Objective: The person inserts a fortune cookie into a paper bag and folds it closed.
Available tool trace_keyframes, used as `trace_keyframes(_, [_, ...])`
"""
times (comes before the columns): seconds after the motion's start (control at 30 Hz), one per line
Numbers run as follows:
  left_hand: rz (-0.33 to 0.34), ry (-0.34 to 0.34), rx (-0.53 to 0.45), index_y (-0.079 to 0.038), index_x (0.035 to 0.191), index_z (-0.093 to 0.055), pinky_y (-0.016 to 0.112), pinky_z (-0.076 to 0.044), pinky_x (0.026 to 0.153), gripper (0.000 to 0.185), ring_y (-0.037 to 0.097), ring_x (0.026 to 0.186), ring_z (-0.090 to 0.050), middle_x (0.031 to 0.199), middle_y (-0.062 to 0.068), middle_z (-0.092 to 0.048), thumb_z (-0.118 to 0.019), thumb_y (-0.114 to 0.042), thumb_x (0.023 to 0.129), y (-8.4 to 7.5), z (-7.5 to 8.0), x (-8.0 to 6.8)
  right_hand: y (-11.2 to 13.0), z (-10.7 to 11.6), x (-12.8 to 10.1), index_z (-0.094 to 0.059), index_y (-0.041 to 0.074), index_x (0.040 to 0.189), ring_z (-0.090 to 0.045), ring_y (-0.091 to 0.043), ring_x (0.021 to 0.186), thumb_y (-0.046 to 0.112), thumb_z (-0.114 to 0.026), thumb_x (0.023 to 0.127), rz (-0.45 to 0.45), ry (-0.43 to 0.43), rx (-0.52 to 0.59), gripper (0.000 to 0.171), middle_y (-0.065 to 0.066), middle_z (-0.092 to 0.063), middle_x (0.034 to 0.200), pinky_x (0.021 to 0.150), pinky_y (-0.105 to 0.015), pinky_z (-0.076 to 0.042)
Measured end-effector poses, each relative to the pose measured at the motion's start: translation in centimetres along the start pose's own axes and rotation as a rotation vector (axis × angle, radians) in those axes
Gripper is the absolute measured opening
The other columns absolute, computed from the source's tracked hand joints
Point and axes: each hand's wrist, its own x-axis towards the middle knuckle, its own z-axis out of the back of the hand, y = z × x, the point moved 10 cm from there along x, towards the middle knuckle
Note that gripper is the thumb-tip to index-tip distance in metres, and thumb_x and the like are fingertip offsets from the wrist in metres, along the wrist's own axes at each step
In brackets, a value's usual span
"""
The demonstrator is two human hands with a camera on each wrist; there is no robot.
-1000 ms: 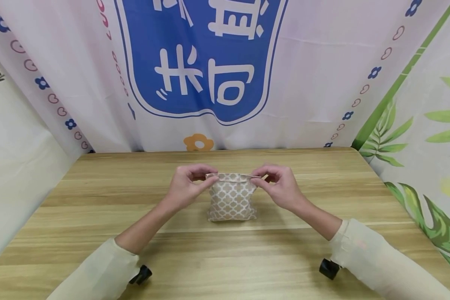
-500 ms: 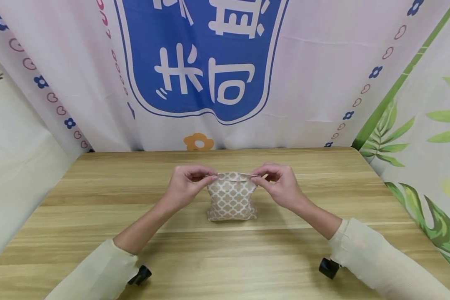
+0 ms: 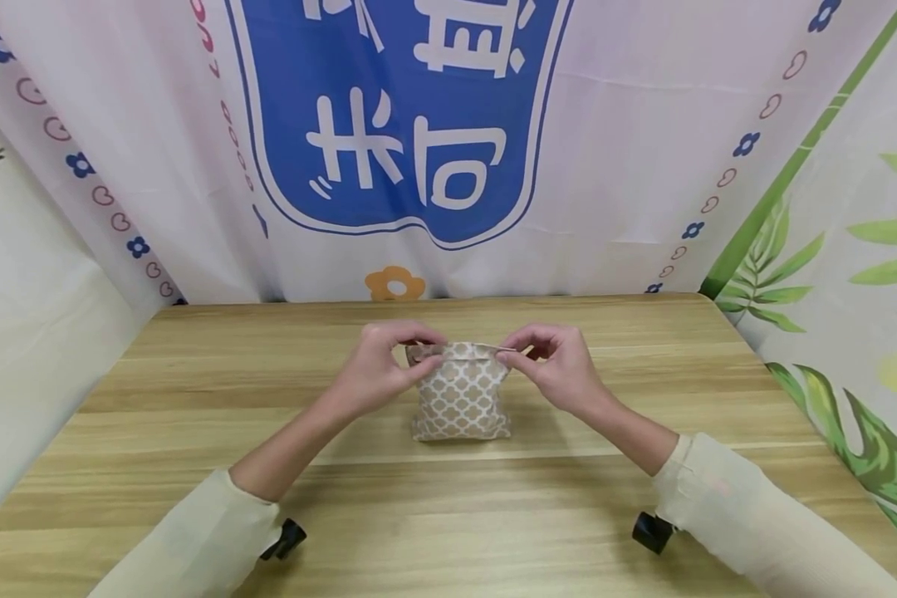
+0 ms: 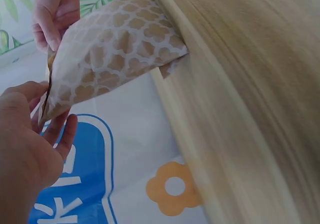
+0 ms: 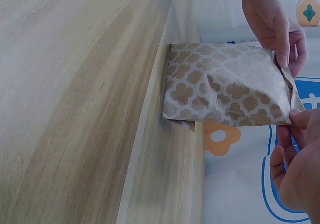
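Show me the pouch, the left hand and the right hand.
pouch [image 3: 461, 403]: head view, middle of its patterned front.
left hand [image 3: 377, 374]: head view, back of the hand.
right hand [image 3: 561, 374]: head view, back of the hand.

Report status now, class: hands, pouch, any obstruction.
Left hand pinches pouch top. Right hand pinches opposite corner. Pouch upright on table. Nothing obstructing.

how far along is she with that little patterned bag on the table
Done: the patterned bag stands upright on the wooden table. In hand: the left hand and right hand each pinch a top corner of it, and the top edge shows a narrow gap by the left hand. Left: the mouth is barely parted, and nothing shows of its inside.
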Motion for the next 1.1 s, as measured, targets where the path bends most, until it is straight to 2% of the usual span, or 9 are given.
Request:
trace_keyframes(0.07, [-0.024,0.032,0.016,0.000,0.099,-0.078,0.028,-0.058,0.067,0.014,0.015,0.076,-0.067,0.093,0.008,-0.078,-0.081,0.003,0.086,-0.4,-0.4,0.4,0.0,0.0,0.0,-0.076,-0.007,0.091,-0.062,-0.019,0.064,-0.005,-0.079,0.088,-0.003,-0.004,0.002,0.005,-0.017,-0.076,0.087,0.054,-0.020,-0.049])
trace_keyframes(0.17, [-0.026,0.070,0.019,-0.001,0.098,-0.079,0.025,-0.060,0.067,0.009,0.014,0.077,-0.069,0.092,0.008,-0.078,-0.079,0.002,0.089,-0.8,-0.9,1.0,-0.1,0.0,0.0,-0.076,-0.008,0.091,-0.063,-0.023,0.065,-0.006,-0.079,0.088,-0.004,-0.007,0.005,0.005,-0.017,-0.076,0.087,0.054,-0.020,-0.049])
trace_keyframes(0.27, [-0.009,0.116,0.025,-0.002,0.096,-0.079,0.025,-0.062,0.071,0.006,0.014,0.080,-0.071,0.091,0.007,-0.078,-0.078,0.000,0.091,-1.2,-1.5,1.8,-0.1,0.1,0.0,-0.076,-0.008,0.091,-0.064,-0.022,0.066,-0.006,-0.078,0.088,-0.001,-0.005,0.013,0.004,-0.018,-0.076,0.088,0.054,-0.020,-0.050])
trace_keyframes(0.43, [0.018,0.220,0.096,-0.004,0.096,-0.080,0.026,-0.060,0.073,0.004,0.011,0.079,-0.069,0.089,0.003,-0.077,-0.078,-0.005,0.093,-1.6,-2.7,3.1,0.0,0.0,0.0,-0.076,-0.009,0.090,-0.065,-0.020,0.067,-0.004,-0.078,0.089,0.014,0.006,0.021,0.006,-0.019,-0.076,0.087,0.055,-0.020,-0.051])
trace_keyframes(0.67, [0.094,0.349,0.124,-0.004,0.097,-0.081,0.024,-0.059,0.071,0.006,0.012,0.079,-0.069,0.091,0.004,-0.078,-0.079,-0.008,0.093,-1.1,-4.1,4.4,-0.1,0.1,0.1,-0.076,-0.011,0.089,-0.067,-0.017,0.069,-0.009,-0.078,0.086,0.035,0.000,0.043,0.004,-0.020,-0.076,0.086,0.055,-0.019,-0.051])
trace_keyframes(0.8, [0.126,0.416,0.118,-0.004,0.099,-0.082,0.025,-0.059,0.072,0.008,0.012,0.081,-0.071,0.092,0.004,-0.078,-0.079,-0.009,0.093,-0.9,-4.8,4.7,-0.1,0.1,0.1,-0.077,-0.009,0.088,-0.067,-0.013,0.070,-0.014,-0.076,0.085,0.054,-0.005,0.052,0.006,-0.015,-0.076,0.085,0.056,-0.019,-0.052])
trace_keyframes(0.9, [0.119,0.429,0.112,-0.002,0.098,-0.081,0.025,-0.060,0.073,0.008,0.012,0.080,-0.071,0.090,0.005,-0.078,-0.079,-0.007,0.092,-1.1,-5.1,4.9,-0.1,0.1,0.1,-0.078,-0.008,0.087,-0.066,-0.011,0.071,-0.015,-0.076,0.085,0.060,-0.004,0.052,0.007,-0.015,-0.076,0.084,0.057,-0.019,-0.052])
trace_keyframes(1.1, [0.109,0.407,0.111,0.000,0.095,-0.080,0.026,-0.061,0.073,0.006,0.013,0.078,-0.072,0.087,0.007,-0.078,-0.080,0.000,0.089,-1.2,-4.9,4.9,-0.2,0.0,0.0,-0.079,-0.006,0.086,-0.067,-0.011,0.071,-0.012,-0.078,0.085,0.050,0.000,0.049,0.007,-0.020,-0.075,0.084,0.057,-0.020,-0.053])
